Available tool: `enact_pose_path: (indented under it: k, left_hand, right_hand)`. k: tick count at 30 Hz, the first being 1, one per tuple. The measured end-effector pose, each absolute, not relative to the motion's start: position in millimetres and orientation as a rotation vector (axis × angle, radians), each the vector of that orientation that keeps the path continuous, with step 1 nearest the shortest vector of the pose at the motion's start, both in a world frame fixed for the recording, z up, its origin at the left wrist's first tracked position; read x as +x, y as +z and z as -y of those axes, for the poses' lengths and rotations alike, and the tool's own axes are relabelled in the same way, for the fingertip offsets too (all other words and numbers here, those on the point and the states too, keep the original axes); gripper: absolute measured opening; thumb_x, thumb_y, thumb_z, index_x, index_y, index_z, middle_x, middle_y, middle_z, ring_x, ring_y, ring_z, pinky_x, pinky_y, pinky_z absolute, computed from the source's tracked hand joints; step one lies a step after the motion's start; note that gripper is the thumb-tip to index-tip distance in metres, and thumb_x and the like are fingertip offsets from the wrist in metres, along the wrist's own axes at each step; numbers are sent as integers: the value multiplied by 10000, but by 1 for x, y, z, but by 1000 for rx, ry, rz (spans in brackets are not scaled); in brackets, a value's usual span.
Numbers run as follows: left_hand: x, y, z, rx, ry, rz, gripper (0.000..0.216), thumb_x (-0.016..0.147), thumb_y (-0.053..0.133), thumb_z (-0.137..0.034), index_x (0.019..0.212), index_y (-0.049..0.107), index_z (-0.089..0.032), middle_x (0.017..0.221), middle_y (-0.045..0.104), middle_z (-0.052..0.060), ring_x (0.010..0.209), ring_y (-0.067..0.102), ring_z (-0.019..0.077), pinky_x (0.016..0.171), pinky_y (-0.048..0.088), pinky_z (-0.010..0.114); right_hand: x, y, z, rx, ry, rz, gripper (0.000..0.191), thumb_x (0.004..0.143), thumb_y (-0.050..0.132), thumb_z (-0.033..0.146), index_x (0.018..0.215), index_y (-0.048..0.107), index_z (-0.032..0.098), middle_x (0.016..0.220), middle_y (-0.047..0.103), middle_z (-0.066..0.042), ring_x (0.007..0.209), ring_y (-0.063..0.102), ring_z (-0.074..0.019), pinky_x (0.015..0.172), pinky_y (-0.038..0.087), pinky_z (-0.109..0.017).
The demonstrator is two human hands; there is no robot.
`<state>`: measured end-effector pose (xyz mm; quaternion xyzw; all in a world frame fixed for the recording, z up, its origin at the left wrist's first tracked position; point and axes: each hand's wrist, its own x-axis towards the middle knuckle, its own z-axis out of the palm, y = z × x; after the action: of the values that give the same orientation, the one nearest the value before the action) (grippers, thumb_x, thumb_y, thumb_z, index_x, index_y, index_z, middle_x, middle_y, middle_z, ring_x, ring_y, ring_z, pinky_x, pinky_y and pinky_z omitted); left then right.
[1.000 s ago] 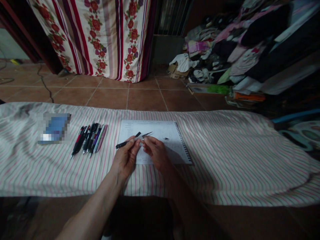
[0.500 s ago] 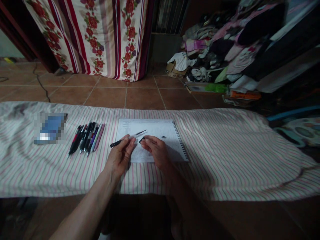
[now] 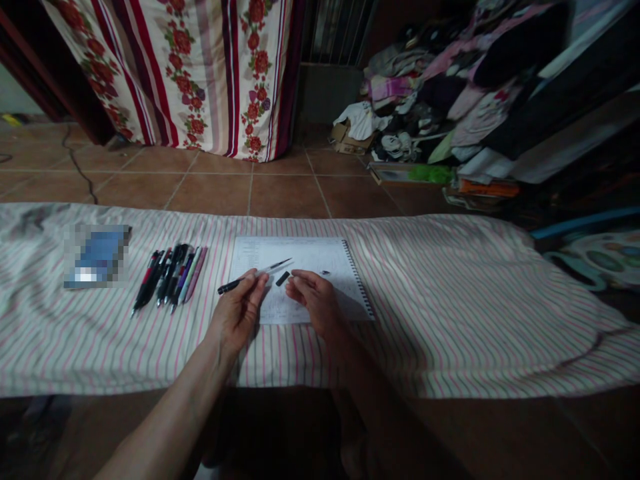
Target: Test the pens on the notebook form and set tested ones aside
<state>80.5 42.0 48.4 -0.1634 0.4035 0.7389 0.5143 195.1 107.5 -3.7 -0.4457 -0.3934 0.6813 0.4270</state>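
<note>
In my left hand point(image 3: 241, 303) is a disassembled pen point(image 3: 231, 286), pinched between thumb and fingers. Its dark rear end sticks out to the left, and a thin refill point(image 3: 280, 264) with a dark tip points up to the right. Just off the fingertips of my right hand point(image 3: 313, 297) lies a short black tube-like pen part point(image 3: 283, 279), seemingly on the paper. The right thumb and fingers are curled but slightly apart, with nothing visible between them. Both hands are over a spiral notebook point(image 3: 305, 248). A small dark and silvery piece point(image 3: 326, 272) rests on its page, right of the fingers.
Several pens point(image 3: 170, 277) lie in a row on the striped cloth point(image 3: 450, 300), left of the notebook. Farther left is a blurred-out phone-like object point(image 3: 97, 257). Beyond the tiled floor point(image 3: 220, 183) hang a floral curtain point(image 3: 215, 80) and a heap of clothes point(image 3: 430, 100).
My right fingers have drawn back slightly and let go of the black pen part, which now shows in full. My left hand still holds the pen in nearly the same place.
</note>
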Motion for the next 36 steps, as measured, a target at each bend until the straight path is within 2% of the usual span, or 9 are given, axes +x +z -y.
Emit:
enact_pose_path:
  k: [6, 17, 27, 36]
  left_hand:
    - [86, 50, -42, -362, 1780, -983, 159, 820, 465, 35, 799, 595, -54, 775, 659, 87, 783, 680, 147, 697, 573, 181]
    - [97, 51, -40, -324, 1727, -970, 175, 819, 475, 19, 874, 615, -72, 735, 664, 70, 697, 681, 126, 663, 570, 173]
    - [100, 46, -39, -209, 1719, -1006, 159, 822, 472, 13, 817, 606, -72, 746, 661, 78, 696, 677, 126, 665, 568, 169]
    - [101, 46, -39, -182, 1730, -1017, 166, 811, 476, 22, 797, 612, -72, 713, 655, 67, 681, 674, 124, 660, 568, 164]
  right_hand:
    - [200, 10, -106, -1148, 1721, 1050, 312, 598, 699, 378, 828, 666, 169, 756, 660, -38, 613, 597, -121, 535, 505, -264]
    - [203, 19, -103, -1146, 1776, 941, 307, 601, 704, 458, 729, 644, 186, 775, 611, -14, 640, 507, -93, 501, 433, -196]
    - [204, 19, -103, -1124, 1820, 873, 339, 605, 718, 446, 818, 673, 186, 756, 617, -10, 629, 516, -78, 492, 414, -173]
    - [205, 18, -104, -1116, 1799, 877, 307, 612, 720, 418, 817, 686, 192, 744, 620, -3, 620, 509, -71, 484, 401, -166]
